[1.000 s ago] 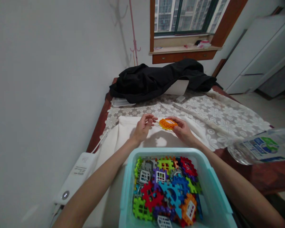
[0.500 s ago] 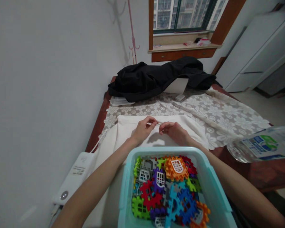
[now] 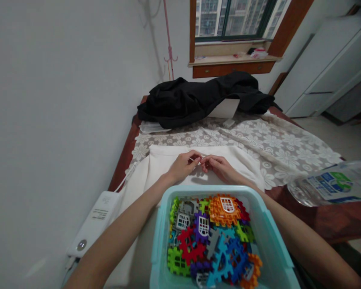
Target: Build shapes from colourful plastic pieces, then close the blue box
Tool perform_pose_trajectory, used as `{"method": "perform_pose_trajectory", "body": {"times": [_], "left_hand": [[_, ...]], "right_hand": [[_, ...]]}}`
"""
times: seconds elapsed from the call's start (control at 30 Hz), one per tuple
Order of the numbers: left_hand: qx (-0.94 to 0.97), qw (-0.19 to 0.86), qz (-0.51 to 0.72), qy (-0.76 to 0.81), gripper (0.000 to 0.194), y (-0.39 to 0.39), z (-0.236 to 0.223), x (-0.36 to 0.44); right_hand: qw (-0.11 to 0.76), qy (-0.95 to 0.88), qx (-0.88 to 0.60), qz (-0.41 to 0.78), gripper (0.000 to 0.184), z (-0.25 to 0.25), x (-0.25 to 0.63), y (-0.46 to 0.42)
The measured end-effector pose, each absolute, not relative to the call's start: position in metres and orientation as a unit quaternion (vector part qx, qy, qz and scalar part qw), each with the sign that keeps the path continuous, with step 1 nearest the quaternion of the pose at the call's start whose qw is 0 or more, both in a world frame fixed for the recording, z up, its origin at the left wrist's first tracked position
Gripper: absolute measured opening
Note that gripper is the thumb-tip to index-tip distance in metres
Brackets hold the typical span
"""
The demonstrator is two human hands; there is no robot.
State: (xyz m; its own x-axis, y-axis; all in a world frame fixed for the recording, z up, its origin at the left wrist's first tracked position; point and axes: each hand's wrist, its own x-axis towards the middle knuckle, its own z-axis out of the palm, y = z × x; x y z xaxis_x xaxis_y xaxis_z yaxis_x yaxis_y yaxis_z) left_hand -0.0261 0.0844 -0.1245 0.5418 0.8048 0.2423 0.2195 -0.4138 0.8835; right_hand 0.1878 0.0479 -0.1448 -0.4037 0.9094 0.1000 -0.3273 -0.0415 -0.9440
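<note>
Over the white cloth [image 3: 159,162], my left hand [image 3: 183,164] has its thumb and fingers drawn together in a pinch. My right hand [image 3: 219,166] meets it from the right, its fingers bent and the fingertips touching or almost touching the left ones. A thin pale sliver shows by the left fingers; whether it is a held thing or the cloth behind, I cannot tell. Between my forearms stands a light blue plastic bin [image 3: 162,224] holding several toothed interlocking toy blocks [image 3: 194,245] in red, green, orange, purple, grey and blue, some with white window inserts.
A large clear plastic bottle [image 3: 331,182] lies on the right. A white power strip [image 3: 93,222] with cables is by the left wall. Black clothing [image 3: 195,98] and a white box [image 3: 224,108] rest at the table's far end on a flowered tablecloth [image 3: 270,146].
My right hand has come closer to the left, so the fingertips now meet. The orange blocks in the bin look slightly shifted.
</note>
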Motion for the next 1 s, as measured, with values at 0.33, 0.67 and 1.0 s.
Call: {"method": "perform_pose_trajectory", "body": {"times": [0.33,0.67,1.0], "left_hand": [[0.791,0.405,0.313,0.335,0.032,0.086,-0.123,-0.028],[0.745,0.475,0.331,0.331,0.035,0.088,-0.131,-0.027],[0.768,0.444,0.33,0.324,0.034,0.088,-0.132,-0.028]], "right_hand": [[0.47,-0.532,-0.286,0.643,0.039,-0.145,0.188,0.047],[0.344,-0.778,-0.229,0.474,0.034,-0.003,0.226,-0.005],[-0.022,-0.938,-0.242,0.246,0.116,0.001,0.155,-0.081]]}}
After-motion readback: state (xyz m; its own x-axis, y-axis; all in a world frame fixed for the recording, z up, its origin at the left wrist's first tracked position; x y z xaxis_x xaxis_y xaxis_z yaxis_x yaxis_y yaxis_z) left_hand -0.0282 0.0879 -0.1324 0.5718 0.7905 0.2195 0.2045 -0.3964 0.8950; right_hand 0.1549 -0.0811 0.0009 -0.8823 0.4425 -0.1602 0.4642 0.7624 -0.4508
